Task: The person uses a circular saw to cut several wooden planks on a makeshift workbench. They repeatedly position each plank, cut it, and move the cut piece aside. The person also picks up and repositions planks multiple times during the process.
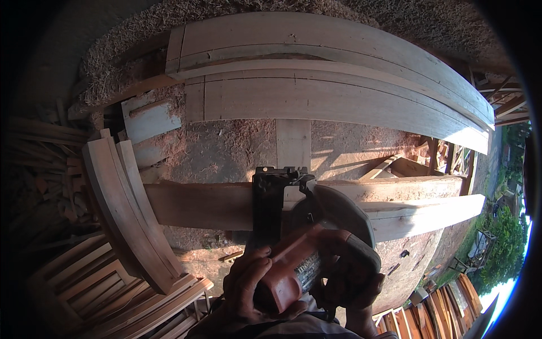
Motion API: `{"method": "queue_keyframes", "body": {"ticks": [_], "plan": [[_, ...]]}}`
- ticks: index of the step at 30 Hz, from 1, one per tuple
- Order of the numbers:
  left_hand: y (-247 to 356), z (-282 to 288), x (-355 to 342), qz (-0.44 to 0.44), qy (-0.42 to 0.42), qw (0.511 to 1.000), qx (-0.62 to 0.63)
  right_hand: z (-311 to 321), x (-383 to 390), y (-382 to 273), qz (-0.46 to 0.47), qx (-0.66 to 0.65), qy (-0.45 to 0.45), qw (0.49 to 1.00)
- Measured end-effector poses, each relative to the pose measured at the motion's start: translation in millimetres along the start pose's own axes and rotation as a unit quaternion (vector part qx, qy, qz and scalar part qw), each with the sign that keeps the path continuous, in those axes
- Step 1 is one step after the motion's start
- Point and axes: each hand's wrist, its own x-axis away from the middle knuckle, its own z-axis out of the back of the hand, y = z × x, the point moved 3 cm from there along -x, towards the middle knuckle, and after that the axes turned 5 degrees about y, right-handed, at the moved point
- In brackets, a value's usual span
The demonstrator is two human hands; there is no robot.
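A red and black circular saw (288,260) rests with its dark base plate (267,209) across a long wooden plank (197,204) in front of me. Its rounded grey guard (347,212) covers the blade, so whether the blade is in the wood is hidden. My left hand (246,282) is closed around the saw's red motor housing. On the other side, my right hand (361,296) grips the saw's dark rear handle; part of its fingers is in shadow. The plank's sunlit right end (423,217) stretches past the saw.
Two broad planks with dark marked lines, an upper one (293,34) and a lower one (254,101), lie beyond the saw. Thick stacked beams (127,209) stand at left. Shavings (130,51) cover the ground at the back. Several boards (440,311) lean at lower right.
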Motion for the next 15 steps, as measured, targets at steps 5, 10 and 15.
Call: {"method": "queue_keyframes", "body": {"ticks": [5,10,15], "plan": [[-1.4,-3.2,-1.7,-0.004,0.02,1.0,-0.002,-1.3,-3.7,0.5,-0.001,-0.043,-0.02,0.999],[-2.8,-3.9,-2.8,-0.004,0.02,1.0,0.005,-8.1,-6.3,1.9,0.007,-0.179,-0.093,0.979],[-4.1,-2.8,-6.2,0.007,0.003,1.0,0.015,-3.8,-7.1,-3.8,-0.013,-0.018,-0.013,1.0]]}}
